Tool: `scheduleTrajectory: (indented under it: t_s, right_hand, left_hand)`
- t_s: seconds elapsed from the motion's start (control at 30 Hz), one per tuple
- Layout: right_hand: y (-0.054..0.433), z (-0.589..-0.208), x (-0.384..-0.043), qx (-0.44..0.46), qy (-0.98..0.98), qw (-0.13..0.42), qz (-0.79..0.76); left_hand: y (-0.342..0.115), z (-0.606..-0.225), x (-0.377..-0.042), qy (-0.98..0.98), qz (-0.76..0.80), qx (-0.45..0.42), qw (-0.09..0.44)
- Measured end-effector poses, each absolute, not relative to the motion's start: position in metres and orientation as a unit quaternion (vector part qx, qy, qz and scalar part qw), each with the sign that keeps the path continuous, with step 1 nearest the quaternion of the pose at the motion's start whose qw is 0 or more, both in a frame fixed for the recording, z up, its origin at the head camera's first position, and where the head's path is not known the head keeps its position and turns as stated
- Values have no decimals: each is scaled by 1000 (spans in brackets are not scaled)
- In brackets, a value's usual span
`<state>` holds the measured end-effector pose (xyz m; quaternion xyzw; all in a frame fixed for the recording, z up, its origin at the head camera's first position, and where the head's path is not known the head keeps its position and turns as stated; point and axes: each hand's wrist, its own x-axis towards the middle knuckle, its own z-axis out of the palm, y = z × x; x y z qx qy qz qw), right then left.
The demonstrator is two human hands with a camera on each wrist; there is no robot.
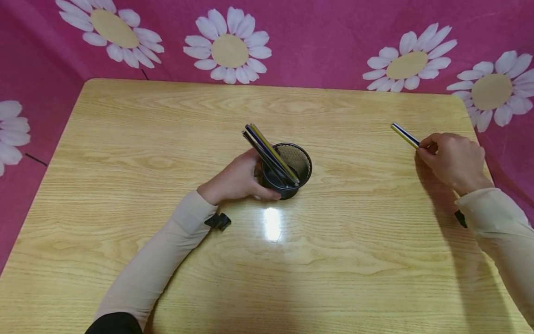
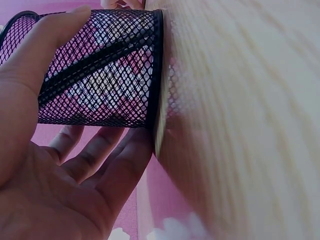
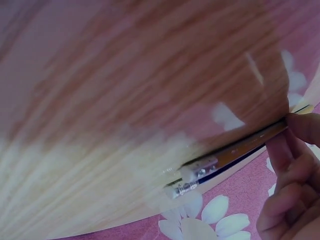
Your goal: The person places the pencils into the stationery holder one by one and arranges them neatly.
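A black mesh pencil cup (image 1: 288,193) stands near the middle of the table, gripped from its left side by my left hand (image 1: 235,180). In the left wrist view the thumb lies along the mesh wall (image 2: 107,82) and the other fingers pass round the opposite side. Several pencils (image 1: 267,149) lean in the cup, their upper ends pointing back and left. Over at the right, my right hand (image 1: 454,160) pinches a few pencils (image 1: 404,135) between thumb and fingers. Their metal-banded eraser ends show in the right wrist view, close to the tabletop.
The wooden table (image 1: 342,260) reaches back to a pink cloth (image 1: 317,44) with white daisies. The right hand is near the table's right edge. A bright light reflection (image 1: 273,225) lies in front of the cup.
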<state>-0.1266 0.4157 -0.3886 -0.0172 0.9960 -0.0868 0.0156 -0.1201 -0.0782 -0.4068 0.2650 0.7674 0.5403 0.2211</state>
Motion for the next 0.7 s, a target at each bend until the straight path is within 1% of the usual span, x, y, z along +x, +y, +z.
scheduleTrajectory:
  t_s: [0.4,0.7]
  right_hand:
    - [412,-384,-123,-9,996,24,-85]
    - [406,-378,-115,-7,993,-6,-114]
  left_hand:
    - [-78,-407,-119,763,544,266,224]
    - [-77,-406,-119,763,545,267,225]
